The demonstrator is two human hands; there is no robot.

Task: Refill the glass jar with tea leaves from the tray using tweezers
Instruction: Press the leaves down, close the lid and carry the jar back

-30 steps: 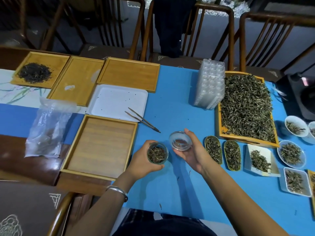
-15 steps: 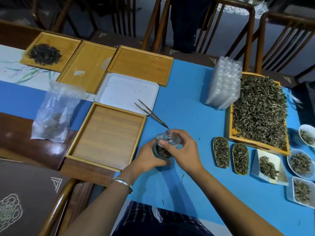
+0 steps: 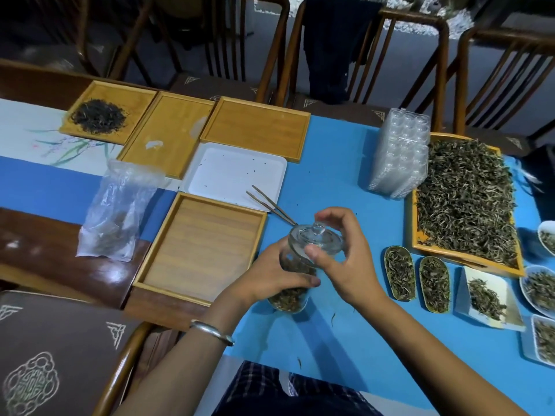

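Checked dark fabric at the near edge, over the lap. Silver bangle [image 3: 212, 331] on the left wrist. Left hand [image 3: 264, 276] wrapped around the glass jar [image 3: 292, 276], fingers curled across its front; jar tilted, lifted just off the blue surface [image 3: 330, 163], partly filled with tea leaves. Glass lid [image 3: 317, 240] with knob seated on the jar mouth. Right hand [image 3: 345, 256] cupped over the lid, thumb tip against the lid rim, other fingers arched above the knob; contact of those fingers with the lid not discernible. Loose leaf strands scattered on the surface just below the jar. Empty-bottomed wooden tray [image 3: 199, 247] to the left of the jar. Tweezers [image 3: 271, 205] just beyond the jar, lying across the corner of a white plastic tray [image 3: 234, 175], tips toward the jar. Two oval scoops [image 3: 417, 276] of leaves to the right, then white dishes [image 3: 540, 286] holding small portions. Clear plastic bag [image 3: 118, 211] at left. Large yellow tray [image 3: 419, 241] heaped with tea leaves [image 3: 465, 202] at right, well apart from the jar. Stack of clear blister packs [image 3: 399, 154] beside it. Three wooden trays further back, the leftmost holding dark tea [image 3: 97, 117]. Wooden chairs [image 3: 414, 55] beyond the surface, dark garment [image 3: 333, 46] draped over one.
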